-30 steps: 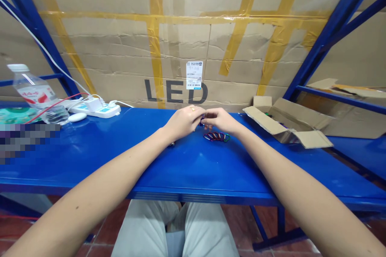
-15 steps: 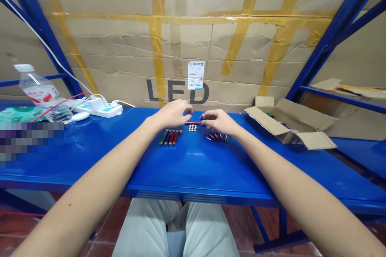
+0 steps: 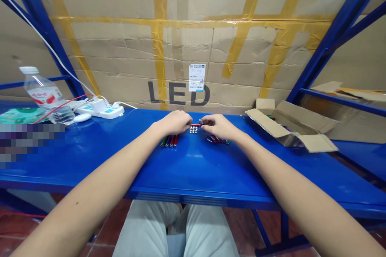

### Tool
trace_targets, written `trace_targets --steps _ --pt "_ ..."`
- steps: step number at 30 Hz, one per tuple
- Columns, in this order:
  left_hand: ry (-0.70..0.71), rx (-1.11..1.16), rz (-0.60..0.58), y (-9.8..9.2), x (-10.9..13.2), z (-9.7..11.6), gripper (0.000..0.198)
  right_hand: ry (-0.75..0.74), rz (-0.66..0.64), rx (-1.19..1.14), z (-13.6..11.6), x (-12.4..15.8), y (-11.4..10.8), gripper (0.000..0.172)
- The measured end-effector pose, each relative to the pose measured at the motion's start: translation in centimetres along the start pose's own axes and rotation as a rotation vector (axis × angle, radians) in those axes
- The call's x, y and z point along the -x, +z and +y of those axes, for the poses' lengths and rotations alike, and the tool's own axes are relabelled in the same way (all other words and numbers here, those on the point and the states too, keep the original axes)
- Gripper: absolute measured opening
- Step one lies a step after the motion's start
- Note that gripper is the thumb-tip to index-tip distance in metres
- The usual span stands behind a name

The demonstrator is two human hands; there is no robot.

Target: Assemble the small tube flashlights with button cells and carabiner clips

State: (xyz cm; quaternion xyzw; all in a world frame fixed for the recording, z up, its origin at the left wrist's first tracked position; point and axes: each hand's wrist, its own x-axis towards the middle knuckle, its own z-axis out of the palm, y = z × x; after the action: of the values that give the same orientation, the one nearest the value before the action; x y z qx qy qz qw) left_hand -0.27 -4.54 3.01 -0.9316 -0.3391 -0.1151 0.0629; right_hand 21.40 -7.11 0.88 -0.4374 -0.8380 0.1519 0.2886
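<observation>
Tube (image 3: 196, 125), the red one, lies sideways right between the left hand (image 3: 177, 122) and right hand (image 3: 219, 126), neither really nearer, the right pinching some small dark piece (image 3: 201, 122), the left curled, can't tell on what.

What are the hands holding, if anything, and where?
The right hand pinches a small thing, too blurred to name or tell by which part. Whether the left hand holds the red tube can't be told.

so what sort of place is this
Probably a workshop or storeroom, going by the blue table, the large taped carton marked LED behind it, and the small silver pieces laid out in rows.
</observation>
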Motion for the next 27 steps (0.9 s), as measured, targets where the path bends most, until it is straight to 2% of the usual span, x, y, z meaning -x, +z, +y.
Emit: trace_targets --steps 3,5,12,18,23,27 --pt "-0.02 0.207 0.22 0.0 -0.4 0.6 0.019 -0.033 -0.019 0.053 -0.1 0.1 0.0 0.018" --pt "-0.038 0.355 0.295 0.0 -0.6 1.1 0.017 -0.062 -0.024 0.1 -0.1 0.1 0.0 0.015" --pt "-0.153 0.671 0.311 0.3 -1.0 1.6 0.007 -0.148 0.045 0.135 0.3 -0.2 0.2 0.02" --pt "-0.214 0.989 0.292 0.9 -1.3 1.8 0.01 -0.246 0.263 0.049 0.3 -0.1 0.8 0.018" --pt "-0.233 1.048 0.319 1.0 -1.3 2.4 0.011 -0.286 0.37 0.04 -0.1 0.0 0.8 0.013" --pt "-0.21 0.991 0.36 1.2 -1.3 2.5 0.01 -0.161 0.326 -0.175 -0.4 0.1 0.7 0.007"
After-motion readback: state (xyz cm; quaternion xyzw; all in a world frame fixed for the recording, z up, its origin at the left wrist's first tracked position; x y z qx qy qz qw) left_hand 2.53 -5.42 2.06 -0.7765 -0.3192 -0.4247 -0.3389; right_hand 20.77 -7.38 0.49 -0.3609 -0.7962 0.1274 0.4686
